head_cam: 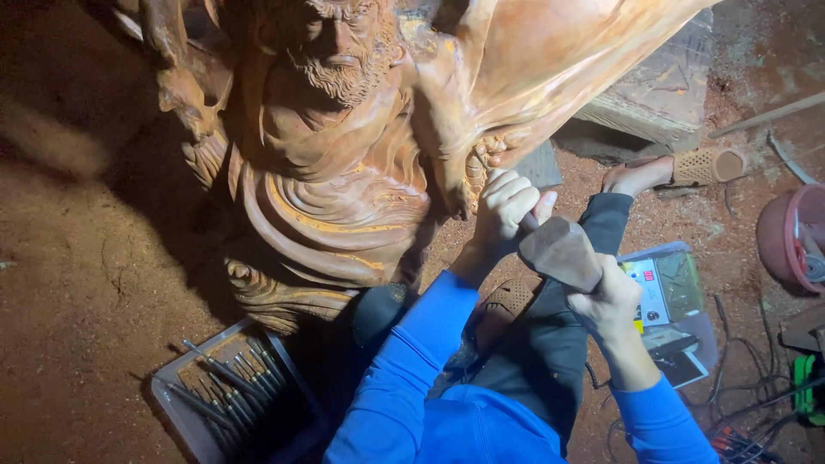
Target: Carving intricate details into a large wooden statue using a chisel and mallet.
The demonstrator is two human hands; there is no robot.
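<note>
— Centre right of the frame: left hand clenched around a slim chisel, only a short stub of the handle showing below the fist, the blade end hidden against the large reddish-brown carved wooden figure. Where does the striking tool sit?

— Just below and right of that fist: a blunt, dark wooden mallet block, gripped from beneath by the right hand, fingers wrapped tight around its lower end. Mallet head touching or just shy of the chisel stub; hard to say which.

— Direction of the chisel?

— Long axis apparently slanting from lower right up to upper left, toward the folds at the carving's right edge, near a small carved hand. Tip not visible. Mallet lined up on roughly the same slant, thick end toward the chisel.

— Room around the work?

— Tight above and left, with the carving filling the upper half of the frame. A dark-trousered knee directly beneath both hands, a bare foot in a perforated tan sandal at upper right. Open red-brown dirt floor across the left side. Lower left: a shallow grey tray of metal carving tools, well apart from both hands. Lower right: a clear plastic box and loose cables. Blue sleeves rising from the bottom edge.
</note>
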